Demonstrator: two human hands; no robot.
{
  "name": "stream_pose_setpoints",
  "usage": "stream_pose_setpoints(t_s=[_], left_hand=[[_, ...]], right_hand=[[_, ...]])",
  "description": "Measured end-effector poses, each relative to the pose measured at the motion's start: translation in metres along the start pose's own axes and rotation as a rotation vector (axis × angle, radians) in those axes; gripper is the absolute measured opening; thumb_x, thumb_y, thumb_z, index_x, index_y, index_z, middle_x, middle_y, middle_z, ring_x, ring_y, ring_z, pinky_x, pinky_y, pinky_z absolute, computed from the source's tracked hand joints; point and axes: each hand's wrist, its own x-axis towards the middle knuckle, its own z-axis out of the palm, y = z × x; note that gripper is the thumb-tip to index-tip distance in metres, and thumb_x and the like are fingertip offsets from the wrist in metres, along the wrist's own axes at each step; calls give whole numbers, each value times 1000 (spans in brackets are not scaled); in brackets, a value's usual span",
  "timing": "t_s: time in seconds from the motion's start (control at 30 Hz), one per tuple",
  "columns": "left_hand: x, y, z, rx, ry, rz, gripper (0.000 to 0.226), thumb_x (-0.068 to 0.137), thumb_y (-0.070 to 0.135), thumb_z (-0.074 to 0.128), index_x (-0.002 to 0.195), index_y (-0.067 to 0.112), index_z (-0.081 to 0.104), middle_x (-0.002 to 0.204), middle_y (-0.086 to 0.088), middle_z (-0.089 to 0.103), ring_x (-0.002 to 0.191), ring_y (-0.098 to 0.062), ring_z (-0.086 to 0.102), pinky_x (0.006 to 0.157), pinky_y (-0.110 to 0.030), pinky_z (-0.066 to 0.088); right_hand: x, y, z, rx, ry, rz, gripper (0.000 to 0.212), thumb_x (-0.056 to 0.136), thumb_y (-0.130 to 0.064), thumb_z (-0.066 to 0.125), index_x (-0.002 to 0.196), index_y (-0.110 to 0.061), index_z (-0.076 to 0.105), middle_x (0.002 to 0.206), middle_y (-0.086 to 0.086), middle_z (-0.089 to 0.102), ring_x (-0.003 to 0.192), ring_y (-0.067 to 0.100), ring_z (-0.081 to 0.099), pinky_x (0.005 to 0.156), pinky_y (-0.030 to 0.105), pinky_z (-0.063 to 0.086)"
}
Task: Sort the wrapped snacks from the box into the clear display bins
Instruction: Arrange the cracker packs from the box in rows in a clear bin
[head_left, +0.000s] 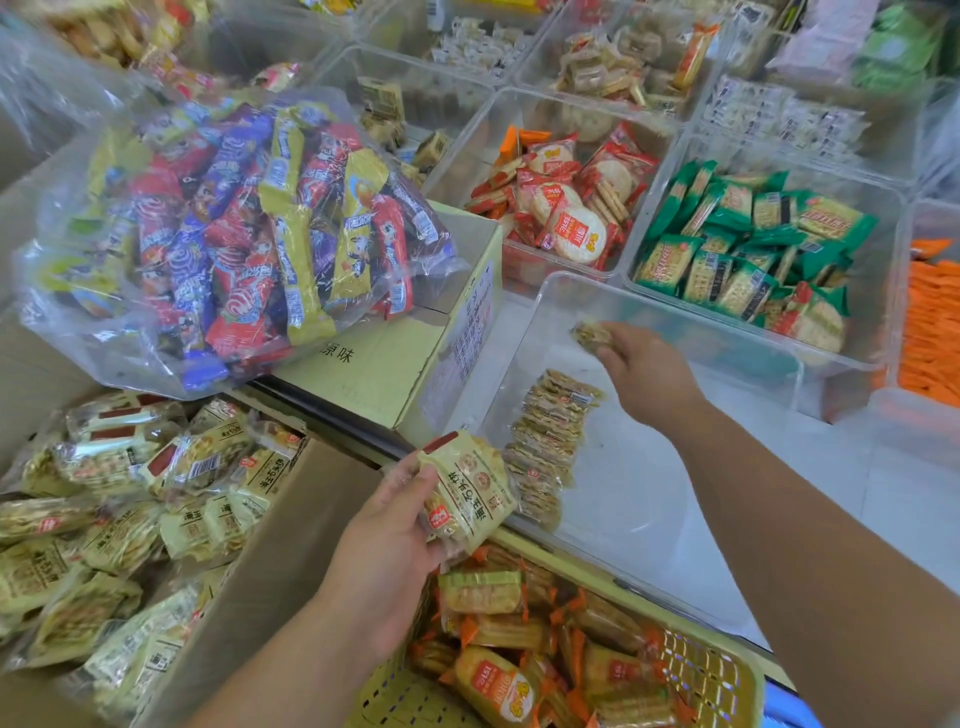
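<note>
My left hand (389, 540) grips a stack of pale yellow wrapped snacks (470, 488) over the near edge of a cardboard box (260, 587). That box, at the lower left, holds several of the same yellow packets (119, 509). My right hand (647, 374) reaches into a clear bin (649, 317) and pinches one wrapped snack (592, 332) above its floor. A row of the same snacks (550, 447), standing on edge, lines the bin's left side.
A clear bag of colourful snack bars (234, 244) lies on a closed yellow carton (395, 364). Neighbouring clear bins hold red rice crackers (566, 202), green cracker packs (743, 254) and orange packs (930, 332). A yellow basket (717, 675) of orange-wrapped snacks sits at the bottom.
</note>
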Motion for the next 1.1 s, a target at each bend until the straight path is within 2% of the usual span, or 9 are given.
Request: stream_pose_setpoints(t_s=[0.13,0.2,0.27,0.33,0.43,0.57,0.83,0.97,1.1], left_hand=[[-1,2,-1,-11,-6,-3,51,86,31,61,134,15,58,127,-12,72,117,-28,69,80,-41,56],[-1,2,0,-28,1,-6,52,87,30,61,136,14,58,127,-12,72,116,-28,70,73,-37,59],[-1,1,1,-43,10,-6,52,87,30,61,136,12,57,127,-14,72,112,-29,70,65,-32,60],[-1,1,2,-39,14,-6,54,86,30,61,137,12,57,128,-13,71,117,-29,69,75,-38,59],[-1,2,1,-47,15,-10,57,86,30,62,139,13,55,130,-11,71,122,-30,66,96,-49,53],[-4,5,2,-60,2,-18,56,86,32,62,139,15,56,132,-10,70,124,-30,65,97,-49,53],[-9,13,7,-127,6,-29,56,88,30,59,140,9,54,129,-16,70,120,-37,67,69,-40,63],[-9,20,8,-122,-14,20,56,87,29,60,139,8,55,128,-19,70,118,-36,68,82,-42,64],[-5,25,14,-115,-16,71,51,86,25,62,134,8,58,123,-21,71,112,-35,71,79,-42,64]], right_hand=[[17,12,25,-31,-244,88,39,104,-33,52,141,-20,57,137,10,61,123,32,55,97,34,42],[18,9,33,92,-281,162,42,104,-37,52,143,-22,55,140,8,58,123,30,55,97,35,45],[21,2,36,165,-299,183,44,103,-39,51,144,-23,53,142,7,57,123,30,55,99,43,50],[23,-5,38,136,-334,146,49,103,-38,52,149,-23,46,149,8,50,129,31,51,105,47,47],[22,-13,42,105,-361,112,56,101,-39,55,153,-28,38,154,6,44,136,31,45,108,40,43],[18,-11,50,79,-361,88,55,102,-40,55,153,-31,37,155,6,44,136,30,45,107,37,38],[13,-13,46,-11,-318,61,67,99,-50,55,157,-31,27,160,5,37,142,30,40,113,41,35],[-14,-23,32,-6,-201,18,66,99,-51,54,156,-26,33,159,4,38,144,28,36,116,43,31],[-71,-57,13,191,-97,-123,60,96,-55,55,149,-28,45,153,-1,46,141,20,40,115,41,35]])
